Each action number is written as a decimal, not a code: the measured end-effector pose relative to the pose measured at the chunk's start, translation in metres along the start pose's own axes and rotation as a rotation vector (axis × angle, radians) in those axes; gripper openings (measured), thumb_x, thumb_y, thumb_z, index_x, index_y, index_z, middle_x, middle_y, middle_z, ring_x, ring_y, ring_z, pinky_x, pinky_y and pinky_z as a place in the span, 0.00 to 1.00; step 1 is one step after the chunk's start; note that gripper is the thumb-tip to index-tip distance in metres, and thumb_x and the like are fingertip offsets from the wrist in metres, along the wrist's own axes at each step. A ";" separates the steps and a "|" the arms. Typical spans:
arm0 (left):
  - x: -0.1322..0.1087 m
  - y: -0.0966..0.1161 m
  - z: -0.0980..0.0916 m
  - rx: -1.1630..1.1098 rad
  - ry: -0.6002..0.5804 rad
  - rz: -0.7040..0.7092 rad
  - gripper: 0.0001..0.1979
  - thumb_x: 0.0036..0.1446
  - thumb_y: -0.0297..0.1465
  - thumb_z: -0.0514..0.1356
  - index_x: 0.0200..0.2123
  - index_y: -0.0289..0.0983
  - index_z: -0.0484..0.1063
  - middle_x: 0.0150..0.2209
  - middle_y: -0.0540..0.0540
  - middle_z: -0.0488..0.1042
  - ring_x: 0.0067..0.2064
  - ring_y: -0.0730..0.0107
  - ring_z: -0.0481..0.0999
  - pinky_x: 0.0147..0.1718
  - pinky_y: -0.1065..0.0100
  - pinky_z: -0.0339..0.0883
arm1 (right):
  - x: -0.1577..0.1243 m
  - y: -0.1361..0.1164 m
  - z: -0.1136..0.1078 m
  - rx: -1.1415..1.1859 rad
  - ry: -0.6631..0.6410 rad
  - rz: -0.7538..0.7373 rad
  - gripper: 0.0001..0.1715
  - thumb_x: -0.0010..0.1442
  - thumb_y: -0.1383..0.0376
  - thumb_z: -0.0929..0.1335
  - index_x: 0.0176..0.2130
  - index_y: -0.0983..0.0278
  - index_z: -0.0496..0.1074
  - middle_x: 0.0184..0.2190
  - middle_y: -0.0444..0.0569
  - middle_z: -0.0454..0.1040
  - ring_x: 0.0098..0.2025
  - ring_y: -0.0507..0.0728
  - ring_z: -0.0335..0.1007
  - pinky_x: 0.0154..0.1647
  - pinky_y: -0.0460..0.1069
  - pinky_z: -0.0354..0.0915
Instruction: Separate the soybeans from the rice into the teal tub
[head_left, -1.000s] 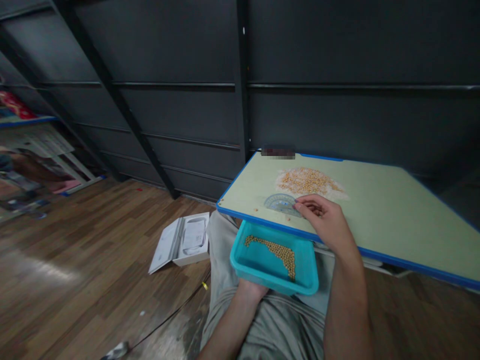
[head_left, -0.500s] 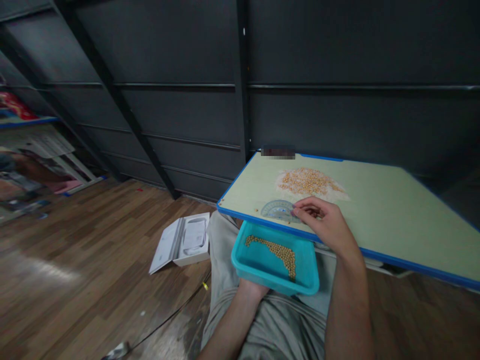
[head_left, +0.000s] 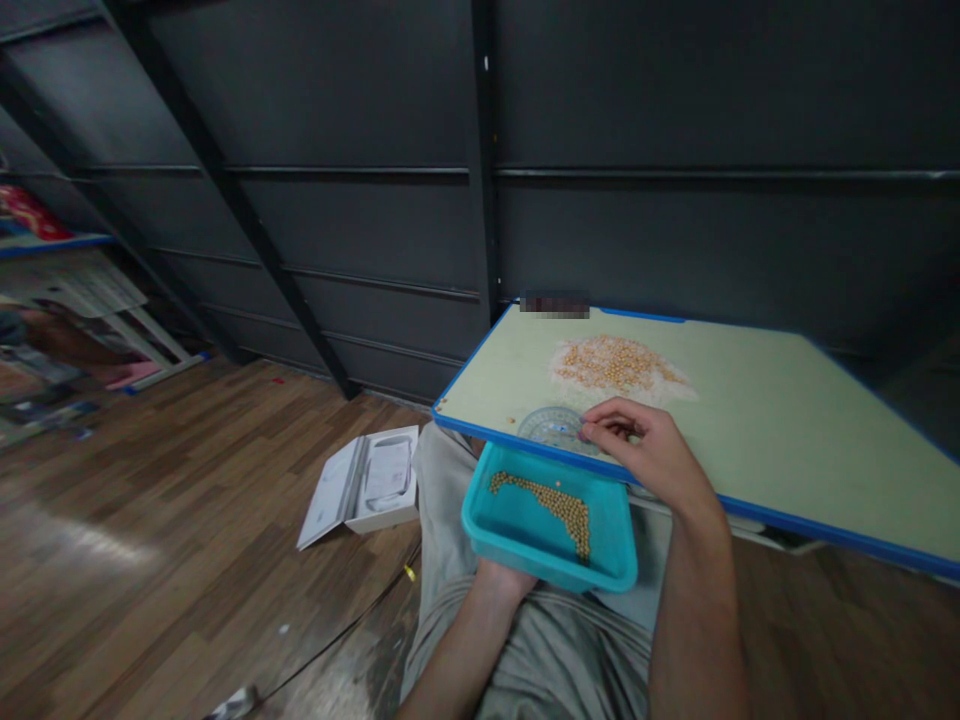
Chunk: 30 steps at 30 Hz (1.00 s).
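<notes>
Right hand (head_left: 645, 450): your fingertips pinch clear semicircular plastic protractor (head_left: 551, 428), flat at near edge of green blue-rimmed counter (head_left: 787, 420).
Turquoise plastic tray (head_left: 547, 578) w/ yellow beans (head_left: 570, 510): just below that edge, prob. as catcher.
Left hand (head_left: 501, 580): under tray, grip hidden, can't tell.

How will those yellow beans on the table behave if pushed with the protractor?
The beans look small and round, so they'd likely roll. Probably light, being tiny. Some may scatter: a stray lies near the table edge.
</notes>
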<state>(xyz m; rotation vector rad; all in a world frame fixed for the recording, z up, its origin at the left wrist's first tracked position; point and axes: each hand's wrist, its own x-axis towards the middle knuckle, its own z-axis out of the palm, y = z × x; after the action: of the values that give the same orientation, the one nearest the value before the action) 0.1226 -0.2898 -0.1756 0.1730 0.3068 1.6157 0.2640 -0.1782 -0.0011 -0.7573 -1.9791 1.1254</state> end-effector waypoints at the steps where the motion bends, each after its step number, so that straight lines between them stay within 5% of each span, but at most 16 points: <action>1: 0.000 0.000 -0.001 -0.003 0.002 -0.003 0.33 0.64 0.53 0.47 0.63 0.42 0.68 0.55 0.40 0.79 0.63 0.50 0.72 0.67 0.42 0.56 | 0.000 0.000 0.000 -0.003 0.002 -0.002 0.07 0.59 0.61 0.72 0.36 0.62 0.78 0.32 0.48 0.81 0.35 0.56 0.76 0.36 0.51 0.68; 13: -0.004 0.001 0.009 -0.037 0.000 0.038 0.32 0.61 0.58 0.48 0.54 0.46 0.78 0.56 0.44 0.79 0.60 0.51 0.75 0.68 0.44 0.54 | 0.007 0.013 0.006 -0.070 0.141 0.000 0.09 0.60 0.60 0.72 0.38 0.62 0.79 0.31 0.48 0.80 0.30 0.55 0.75 0.33 0.51 0.69; 21: -0.004 -0.001 0.006 -0.081 -0.045 0.041 0.34 0.61 0.58 0.49 0.60 0.45 0.73 0.61 0.42 0.74 0.67 0.49 0.66 0.71 0.40 0.44 | 0.008 0.014 0.011 -0.229 0.212 -0.013 0.10 0.62 0.58 0.70 0.39 0.61 0.79 0.32 0.49 0.82 0.33 0.57 0.78 0.34 0.51 0.70; 30: -0.003 -0.002 0.011 -0.073 -0.049 0.041 0.32 0.62 0.57 0.48 0.57 0.46 0.76 0.62 0.44 0.72 0.68 0.50 0.64 0.71 0.42 0.43 | 0.004 0.011 0.009 -0.292 0.227 -0.007 0.11 0.62 0.57 0.70 0.40 0.60 0.80 0.32 0.49 0.82 0.32 0.58 0.78 0.35 0.52 0.69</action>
<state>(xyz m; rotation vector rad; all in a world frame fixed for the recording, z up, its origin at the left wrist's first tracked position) 0.1274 -0.2915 -0.1657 0.1635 0.2074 1.6586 0.2555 -0.1744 -0.0129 -0.9812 -1.9698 0.7166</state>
